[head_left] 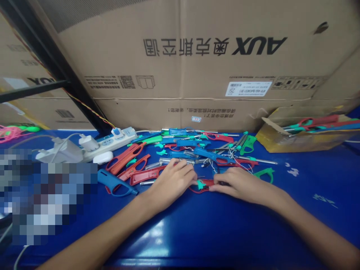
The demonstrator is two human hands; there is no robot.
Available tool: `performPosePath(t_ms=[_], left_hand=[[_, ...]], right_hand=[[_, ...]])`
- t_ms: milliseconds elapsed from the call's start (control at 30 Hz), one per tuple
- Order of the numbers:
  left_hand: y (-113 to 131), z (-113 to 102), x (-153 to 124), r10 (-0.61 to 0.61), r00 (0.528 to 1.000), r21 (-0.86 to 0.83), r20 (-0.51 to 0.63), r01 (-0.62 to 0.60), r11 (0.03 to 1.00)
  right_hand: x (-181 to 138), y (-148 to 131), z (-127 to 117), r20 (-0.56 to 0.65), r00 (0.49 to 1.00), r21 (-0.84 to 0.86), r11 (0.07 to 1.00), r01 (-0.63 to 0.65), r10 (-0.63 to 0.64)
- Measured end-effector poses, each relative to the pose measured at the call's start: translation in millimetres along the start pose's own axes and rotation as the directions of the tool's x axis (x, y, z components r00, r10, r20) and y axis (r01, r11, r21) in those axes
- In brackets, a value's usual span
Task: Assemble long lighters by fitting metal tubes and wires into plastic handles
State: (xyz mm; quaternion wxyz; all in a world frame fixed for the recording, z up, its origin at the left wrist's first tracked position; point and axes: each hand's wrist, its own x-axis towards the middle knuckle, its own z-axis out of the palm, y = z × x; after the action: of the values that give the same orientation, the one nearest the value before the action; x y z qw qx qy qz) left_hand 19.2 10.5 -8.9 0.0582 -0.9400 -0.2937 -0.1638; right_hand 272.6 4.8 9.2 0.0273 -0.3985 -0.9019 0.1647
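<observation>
Pinches the right end of a red handle (207, 183) with the right hand (236, 183), fingers curled closed; sets the left hand's (176, 180) fingertips at the opposite end, against a teal piece (200, 184). Cannot tell whether pinching or merely pressing on the left, owing to hidden fingertip undersides. Located between the 2 hands, at the near edge of the heap; cannot confirm contact with the blue table (180, 232).

Judged to be fine fingertip work at the teal piece. Brace the red handle with the right hand; press squarely and lightly with the left, without twisting. Avoid squeezing the thin loop.

Just behind, note white wires (239, 162); keep clear to prevent snagging. Beside the left hand, note a red half-shell (147, 174) and, farther left, a blue handle (114, 182). Beyond the right hand, note a green handle (264, 175) and an open cardboard box (298, 142) holding more handles. At left rear, note a power strip (116, 140); behind everything, a large carton (180, 67).
</observation>
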Motion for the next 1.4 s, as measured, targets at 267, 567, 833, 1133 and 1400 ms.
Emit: performPosePath(t_ms=[267,567,833,1133,1400], left_hand=[[-2,2,-1,0.028,0.999,0.0,-0.027,-0.028,1.0],[-3,3,-1,0.011,1.0,-0.044,0.011,-0.011,0.999],[0,-4,-1,0.009,0.999,-0.064,0.035,-0.007,0.998],[-2,-4,-2,-0.003,0.999,-0.061,0.032,0.005,0.998],[-3,-5,-3,-0.009,0.999,-0.098,0.045,0.013,0.995]], right_hand=[[1,1,0,-0.011,1.0,0.036,0.999,-0.009,0.01],[0,1,1,-0.022,1.0,0.053,0.999,-0.008,0.009],[0,0,-2,-0.011,1.0,0.052,0.999,-0.016,0.016],[-5,3,-16,-0.047,0.999,0.059,0.998,-0.009,0.012],[-12,36,-27,-0.194,0.98,-0.109,0.992,-0.067,0.045]])
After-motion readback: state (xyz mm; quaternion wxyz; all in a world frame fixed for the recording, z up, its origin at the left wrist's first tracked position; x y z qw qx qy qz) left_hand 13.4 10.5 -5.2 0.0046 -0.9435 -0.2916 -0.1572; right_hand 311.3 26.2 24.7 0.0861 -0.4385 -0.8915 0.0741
